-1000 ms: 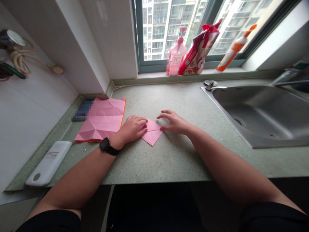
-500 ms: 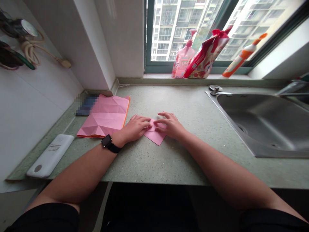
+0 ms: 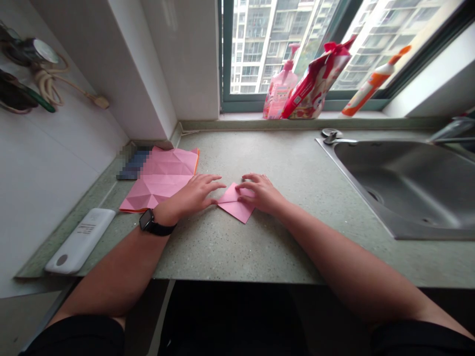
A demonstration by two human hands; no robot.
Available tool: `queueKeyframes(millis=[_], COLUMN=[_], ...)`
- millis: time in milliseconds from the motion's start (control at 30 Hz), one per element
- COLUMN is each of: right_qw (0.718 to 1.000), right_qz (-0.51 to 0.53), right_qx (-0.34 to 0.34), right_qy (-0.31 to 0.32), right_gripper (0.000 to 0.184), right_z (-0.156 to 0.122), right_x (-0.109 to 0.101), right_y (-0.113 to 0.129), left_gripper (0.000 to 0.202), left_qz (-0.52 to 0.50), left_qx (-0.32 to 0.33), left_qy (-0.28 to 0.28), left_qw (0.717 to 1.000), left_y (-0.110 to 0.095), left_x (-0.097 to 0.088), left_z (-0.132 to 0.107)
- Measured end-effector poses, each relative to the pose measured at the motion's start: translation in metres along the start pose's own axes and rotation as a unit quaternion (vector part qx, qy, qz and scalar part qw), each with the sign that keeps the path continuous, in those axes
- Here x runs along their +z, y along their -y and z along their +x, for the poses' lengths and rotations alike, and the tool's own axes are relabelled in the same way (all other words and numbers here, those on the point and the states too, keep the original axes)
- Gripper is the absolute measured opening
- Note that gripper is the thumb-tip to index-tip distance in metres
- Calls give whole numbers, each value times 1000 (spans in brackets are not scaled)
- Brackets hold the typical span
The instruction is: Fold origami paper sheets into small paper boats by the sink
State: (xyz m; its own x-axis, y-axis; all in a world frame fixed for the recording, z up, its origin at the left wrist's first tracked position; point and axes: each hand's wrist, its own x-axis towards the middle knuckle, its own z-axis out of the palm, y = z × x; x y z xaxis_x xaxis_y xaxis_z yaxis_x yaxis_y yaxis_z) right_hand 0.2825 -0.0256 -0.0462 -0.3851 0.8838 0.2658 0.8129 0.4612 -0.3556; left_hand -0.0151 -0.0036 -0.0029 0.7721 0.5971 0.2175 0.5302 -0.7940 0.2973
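Small folded pink paper [image 3: 236,206] lying flat on the speckled surface [image 3: 260,252], right hand [image 3: 262,193] pressing on it ungripped, left hand [image 3: 193,194] drawing away open to just beside it, creased pink sheet [image 3: 159,178] lying further left.

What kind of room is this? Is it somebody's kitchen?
It looks like a kitchen, probably in a tall apartment building. There's a steel sink set into a speckled stone countertop, a pink pump bottle on the windowsill, and tall apartment blocks outside.
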Motion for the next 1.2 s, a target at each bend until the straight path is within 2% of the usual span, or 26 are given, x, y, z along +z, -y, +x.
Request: queueKeyframes(millis=[100,167,367,533,633,733,967,1033,1100,1167,1200], right_qw=[1000,1000,1000,1000,999,998,985,979,973,968,968], right_qz=[10,13,12,10,3,12,146,153,148,136,130], right_qx=[-9,-9,-1,19,38,42,-26,-68,-110,-124,-119], right_qy=[-9,-13,-7,-20,-38,-41,-89,-114,-142,-169,-180], right_gripper=[28,28,29,45,34,21,5,5,6,4,11], right_z=[0,0,1,0,0,0,1,-1,-4,-7,-8], right_x=[1,1,-1,-4,-4,-4,-17,-24,-30,-35,-37], right_y=[-1,-1,3,4,2,0,10,17,24,30,32], left_gripper=[30,30,29,23,21,28,49,43,26,9,6], left_qz=[-28,-39,-66,-11,1,-8,-87,-123,-144,-140,-128], left_qx=[8,3,-95,-119,-124,-124,-122,-102,-67,-32,-18], left_qy=[-49,-61,-51,-31,-30,-41,-100,-117,-140,-174,-193], left_qw=[998,997,992,992,992,991,984,980,977,974,973], left_y=[-6,-12,-26,-28,-28,-28,-26,-27,-30,-34,-36], left_x=[-2,-2,6,17,19,20,22,20,17,13,11], left_z=[6,10,14,18,19,17,16,16,16,16,15])
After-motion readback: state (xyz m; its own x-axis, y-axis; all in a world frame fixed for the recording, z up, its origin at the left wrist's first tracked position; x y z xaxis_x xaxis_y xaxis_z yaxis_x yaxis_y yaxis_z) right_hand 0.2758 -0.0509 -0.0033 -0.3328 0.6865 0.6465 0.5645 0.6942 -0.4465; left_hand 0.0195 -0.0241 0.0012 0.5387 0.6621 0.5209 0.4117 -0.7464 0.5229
